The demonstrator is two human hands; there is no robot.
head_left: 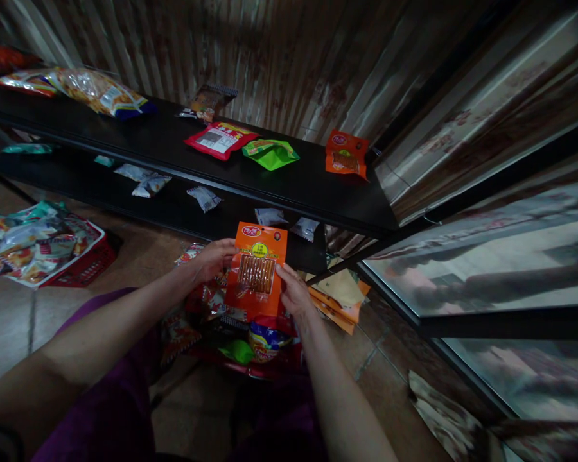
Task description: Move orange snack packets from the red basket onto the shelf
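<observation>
Between my two hands is an orange snack packet [256, 301] with a clear window showing brown sticks, held upright by its side edges. My left hand [216, 256] grips its left edge, and the fingertips partly pass behind it. On the opposite edge, my right hand [293, 289] has its thumb pressed on the front; its other fingers are hidden. Below the packet, a red container [250, 371] between my knees holds several snack bags, among them a green packet [238, 351] and a blue-and-yellow packet [270, 340].
A black two-tier shelf [308, 186] carries a red packet [220, 140], a green packet [271, 154] and a similar orange packet [347, 156]. Small silver packets [205, 199] lie on the lower tier. A red basket [89, 263] of bags stands left; orange packaging [340, 298] lies right.
</observation>
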